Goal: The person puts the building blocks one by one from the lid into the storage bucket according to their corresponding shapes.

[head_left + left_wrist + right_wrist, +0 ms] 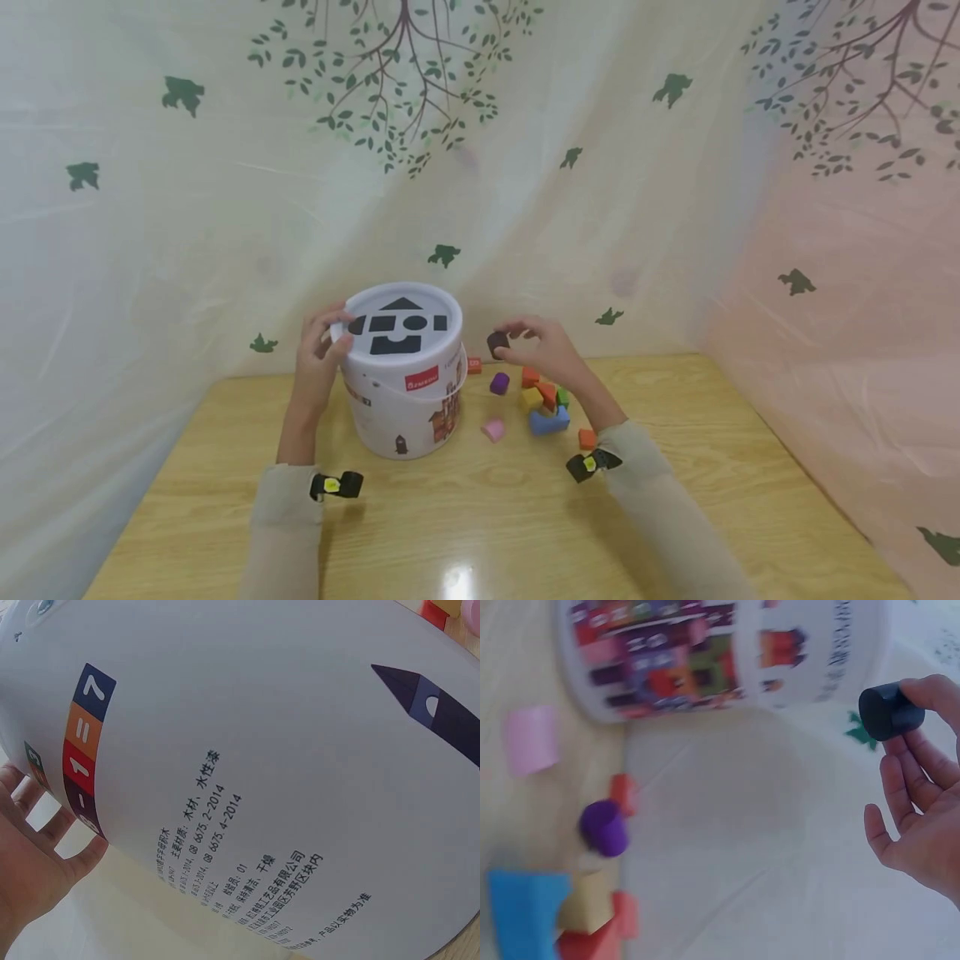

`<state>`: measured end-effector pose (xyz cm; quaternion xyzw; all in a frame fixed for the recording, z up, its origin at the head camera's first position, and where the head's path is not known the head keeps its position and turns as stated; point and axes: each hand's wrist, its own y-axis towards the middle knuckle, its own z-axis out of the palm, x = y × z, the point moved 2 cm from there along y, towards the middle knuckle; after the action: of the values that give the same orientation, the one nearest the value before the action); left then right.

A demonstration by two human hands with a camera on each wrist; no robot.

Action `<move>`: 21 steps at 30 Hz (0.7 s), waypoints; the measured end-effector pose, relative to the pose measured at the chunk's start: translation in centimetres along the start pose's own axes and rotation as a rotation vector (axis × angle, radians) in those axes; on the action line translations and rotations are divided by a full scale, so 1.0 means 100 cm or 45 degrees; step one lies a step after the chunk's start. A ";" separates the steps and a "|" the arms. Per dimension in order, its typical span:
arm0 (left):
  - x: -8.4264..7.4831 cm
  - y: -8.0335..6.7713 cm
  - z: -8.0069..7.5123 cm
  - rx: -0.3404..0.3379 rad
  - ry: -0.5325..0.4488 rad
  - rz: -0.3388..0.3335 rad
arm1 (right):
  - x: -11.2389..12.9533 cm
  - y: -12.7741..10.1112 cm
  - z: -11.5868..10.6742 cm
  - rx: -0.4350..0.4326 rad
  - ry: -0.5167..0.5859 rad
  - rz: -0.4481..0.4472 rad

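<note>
A white lidded bucket [397, 417] stands upright on the table, its lid [397, 296] marked with dark shapes, including a triangle, a circle and rectangles. At the bucket's left side, my left hand [318, 350] holds the lid's rim with bent fingers; the left wrist view shows this hand [41, 855] against the printed wall, fingertips partly hidden. To the right of the bucket, my right hand [547, 350] pinches a black cylinder block [891, 711] between thumb and fingers. That block [497, 343] is in the air, apart from the lid.
Loose blocks lie right of the bucket: a purple cylinder [499, 383], a pink block [492, 429], a blue arch [549, 422], a yellow block [532, 399], a green block [562, 397] and several orange-red ones [587, 439]. A patterned curtain [525, 208] hangs behind the wooden table [420, 533].
</note>
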<state>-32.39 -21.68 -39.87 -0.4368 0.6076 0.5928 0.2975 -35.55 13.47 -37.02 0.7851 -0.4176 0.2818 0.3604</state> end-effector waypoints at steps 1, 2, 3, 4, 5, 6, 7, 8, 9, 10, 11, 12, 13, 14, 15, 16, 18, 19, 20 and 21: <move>0.000 0.000 0.000 0.000 0.000 -0.001 | 0.005 0.002 -0.002 -0.011 0.011 -0.009; 0.000 0.000 0.001 -0.002 0.001 -0.001 | 0.010 0.004 -0.003 -0.018 0.029 -0.018; -0.001 0.000 0.001 -0.004 0.001 -0.002 | 0.016 0.006 -0.005 -0.027 0.044 -0.029; -0.001 -0.001 0.001 -0.005 0.002 -0.004 | 0.021 0.009 -0.006 -0.037 0.064 -0.045; -0.001 -0.001 0.001 -0.008 0.003 -0.006 | 0.027 0.011 -0.006 -0.044 0.084 -0.062; -0.001 -0.001 0.001 -0.011 0.006 -0.009 | 0.033 0.013 -0.006 -0.050 0.101 -0.074; -0.001 -0.001 0.001 -0.014 0.008 -0.011 | 0.038 0.016 -0.005 -0.049 0.118 -0.091; 0.000 -0.001 0.001 -0.016 0.009 -0.014 | 0.043 0.020 -0.004 -0.044 0.132 -0.105; 0.000 -0.001 0.000 -0.016 0.011 -0.016 | 0.046 0.023 -0.002 -0.039 0.140 -0.118; 0.000 -0.001 0.000 -0.015 0.012 -0.018 | 0.050 0.026 0.000 -0.033 0.146 -0.131; 0.000 -0.001 0.000 -0.014 0.014 -0.018 | 0.053 0.029 0.002 -0.029 0.147 -0.138; 0.001 -0.001 0.000 -0.011 0.015 -0.017 | 0.055 0.032 0.004 -0.025 0.151 -0.141; 0.001 -0.001 0.000 -0.010 0.013 -0.016 | 0.057 0.035 0.007 -0.022 0.154 -0.148; 0.001 -0.001 0.000 -0.008 0.014 -0.016 | 0.059 0.038 0.009 -0.020 0.161 -0.154; 0.001 0.000 0.001 -0.007 0.013 -0.016 | 0.061 0.040 0.011 -0.021 0.174 -0.160; 0.001 0.000 0.001 -0.006 0.010 -0.014 | 0.062 0.043 0.013 -0.023 0.180 -0.166; 0.001 0.000 0.001 -0.009 0.006 -0.012 | 0.064 0.048 0.017 -0.023 0.210 -0.180; 0.001 0.000 0.001 -0.011 0.002 -0.012 | 0.065 0.050 0.020 -0.020 0.219 -0.190; 0.001 0.001 0.001 -0.013 0.002 -0.012 | 0.066 0.052 0.022 -0.018 0.230 -0.199; 0.001 0.001 0.001 -0.016 -0.001 -0.011 | 0.067 0.054 0.024 -0.015 0.239 -0.206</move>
<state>-32.52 -21.62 -39.96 -0.4410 0.6020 0.5954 0.2977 -36.55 6.35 -31.63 0.7841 -0.3189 0.3217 0.4241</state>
